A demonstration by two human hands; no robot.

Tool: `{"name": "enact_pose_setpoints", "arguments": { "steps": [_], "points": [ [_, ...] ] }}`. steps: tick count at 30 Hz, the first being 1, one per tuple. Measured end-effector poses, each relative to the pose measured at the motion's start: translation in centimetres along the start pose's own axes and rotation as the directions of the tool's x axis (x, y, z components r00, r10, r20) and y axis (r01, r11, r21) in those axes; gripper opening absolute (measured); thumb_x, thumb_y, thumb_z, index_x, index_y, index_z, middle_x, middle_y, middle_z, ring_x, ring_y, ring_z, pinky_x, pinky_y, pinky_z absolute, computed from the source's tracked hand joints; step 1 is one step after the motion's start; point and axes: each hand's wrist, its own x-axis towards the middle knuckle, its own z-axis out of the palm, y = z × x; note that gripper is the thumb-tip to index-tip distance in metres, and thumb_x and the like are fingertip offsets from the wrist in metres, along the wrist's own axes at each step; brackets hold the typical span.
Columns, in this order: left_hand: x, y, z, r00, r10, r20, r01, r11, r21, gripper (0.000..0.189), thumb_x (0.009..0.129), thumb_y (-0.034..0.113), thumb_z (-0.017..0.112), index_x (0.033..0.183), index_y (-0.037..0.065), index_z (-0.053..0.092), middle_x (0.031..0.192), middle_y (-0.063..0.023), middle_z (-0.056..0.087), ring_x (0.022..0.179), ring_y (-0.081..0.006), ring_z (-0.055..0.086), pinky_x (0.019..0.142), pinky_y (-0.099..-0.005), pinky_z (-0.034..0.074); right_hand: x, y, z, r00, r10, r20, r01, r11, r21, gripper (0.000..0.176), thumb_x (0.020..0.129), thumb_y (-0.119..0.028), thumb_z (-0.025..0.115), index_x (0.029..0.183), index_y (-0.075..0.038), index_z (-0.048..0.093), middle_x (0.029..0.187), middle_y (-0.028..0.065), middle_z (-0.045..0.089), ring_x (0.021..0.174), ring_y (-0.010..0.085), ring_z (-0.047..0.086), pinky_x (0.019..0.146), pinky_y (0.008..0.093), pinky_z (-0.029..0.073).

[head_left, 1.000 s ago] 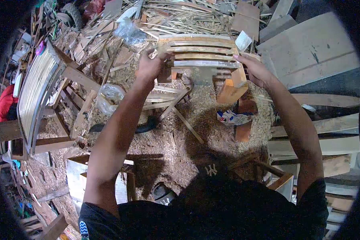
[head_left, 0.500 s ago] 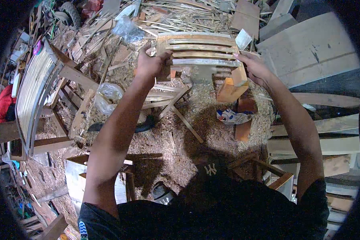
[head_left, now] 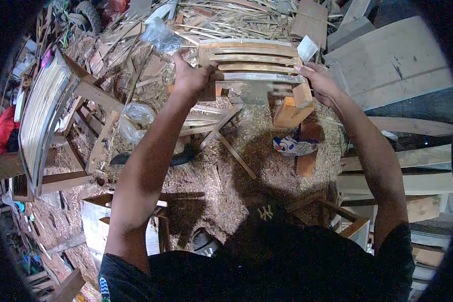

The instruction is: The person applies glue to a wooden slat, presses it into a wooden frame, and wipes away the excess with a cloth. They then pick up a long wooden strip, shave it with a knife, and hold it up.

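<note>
A curved wooden slatted frame (head_left: 254,52) spans the space between my hands at the upper middle of the view. Several pale slats run across it with gaps between them. My left hand (head_left: 191,80) is closed on the frame's left end, its thumb raised. At the opposite end, my right hand (head_left: 321,84) grips the edge with thumb and fingers; part of its grip is hidden. An upright orange-brown wood block (head_left: 289,113) stands just below the frame's right end.
Curved slatted furniture (head_left: 44,110) stands at the left. Loose sticks (head_left: 231,153) and a crumpled printed packet (head_left: 293,146) lie on the sawdust floor. Plastic bags (head_left: 136,121) lie near my left arm. Large boards (head_left: 387,60) lean at the right; scrap wood fills the back.
The slatted frame and my right hand have shifted very slightly to the right. Both hands keep their hold on the frame.
</note>
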Motion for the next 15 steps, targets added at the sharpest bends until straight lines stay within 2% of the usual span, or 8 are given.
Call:
{"name": "enact_pose_setpoints", "arguments": {
  "steps": [4,6,7,10,12,13,15],
  "points": [
    [0.7,-0.5,-0.1,0.999,0.038,-0.035,-0.035,0.996,0.078,0.073,0.086,-0.003,0.071,0.132,0.016,0.019,0.098,-0.0185,0.062,0.078,-0.0259,0.068,0.06,-0.0394,0.058,-0.6,-0.5,0.5,1.0,-0.005,0.001,0.005,0.998,0.058,0.086,0.089,-0.026,0.073,0.148,0.01,0.021,0.132,0.0251,0.054,0.113,0.0287,0.06,0.092,0.0371,0.053],
    [0.0,-0.2,0.3,0.999,-0.015,0.05,0.019,0.996,-0.089,0.072,0.086,-0.004,0.069,0.133,0.018,0.018,0.1,-0.0205,0.061,0.08,-0.0272,0.069,0.062,-0.0405,0.059,-0.6,-0.7,0.6,0.999,0.013,-0.033,-0.014,1.0,-0.005,0.076,0.093,-0.023,0.069,0.149,0.003,0.025,0.131,0.0193,0.056,0.114,0.0247,0.06,0.093,0.0378,0.052],
    [0.3,-0.5,0.2,0.999,-0.016,0.05,0.02,0.996,-0.088,0.072,0.086,-0.004,0.069,0.133,0.018,0.018,0.1,-0.0205,0.061,0.08,-0.0272,0.069,0.062,-0.0405,0.059,-0.5,-0.7,0.6,0.999,0.014,-0.033,-0.014,1.0,-0.004,0.076,0.093,-0.023,0.069,0.149,0.003,0.025,0.131,0.0193,0.056,0.114,0.0247,0.06,0.093,0.0378,0.052],
    [1.3,-1.3,-0.2,0.999,0.025,0.035,-0.026,1.0,0.018,0.071,0.087,-0.003,0.069,0.132,0.019,0.019,0.1,-0.0209,0.061,0.08,-0.0274,0.069,0.062,-0.0406,0.059,0.5,0.1,-0.1,0.998,0.003,-0.059,-0.004,1.0,-0.015,0.077,0.092,-0.022,0.069,0.149,0.004,0.024,0.133,0.0205,0.054,0.115,0.0256,0.059,0.094,0.0377,0.052],
    [1.6,-1.5,-0.2,0.999,0.012,0.029,-0.011,1.0,-0.02,0.072,0.087,-0.002,0.069,0.133,0.02,0.018,0.1,-0.0205,0.061,0.079,-0.0268,0.069,0.06,-0.0406,0.059,1.6,0.8,-1.0,0.997,-0.038,-0.073,0.024,0.981,-0.194,0.077,0.092,-0.025,0.069,0.149,0.004,0.026,0.134,0.0205,0.053,0.116,0.0265,0.059,0.093,0.0382,0.052],
    [1.6,-1.6,-0.2,0.999,0.012,0.03,-0.011,1.0,-0.019,0.072,0.087,-0.002,0.069,0.133,0.02,0.018,0.1,-0.0205,0.061,0.079,-0.0268,0.069,0.06,-0.0406,0.059,1.5,0.9,-1.0,0.997,-0.038,-0.073,0.023,0.981,-0.193,0.077,0.092,-0.025,0.069,0.149,0.004,0.026,0.134,0.0205,0.053,0.116,0.0265,0.059,0.093,0.0382,0.052],
    [1.3,-1.5,-0.3,1.0,0.01,0.003,-0.01,1.0,0.015,0.072,0.084,-0.002,0.071,0.133,0.013,0.021,0.102,-0.0211,0.061,0.079,-0.0253,0.07,0.06,-0.0382,0.058,0.8,0.8,-0.9,0.994,-0.019,-0.106,0.001,0.985,-0.171,0.078,0.091,-0.028,0.07,0.148,0.005,0.027,0.131,0.0197,0.055,0.113,0.026,0.06,0.093,0.0394,0.052]
  ]
}}
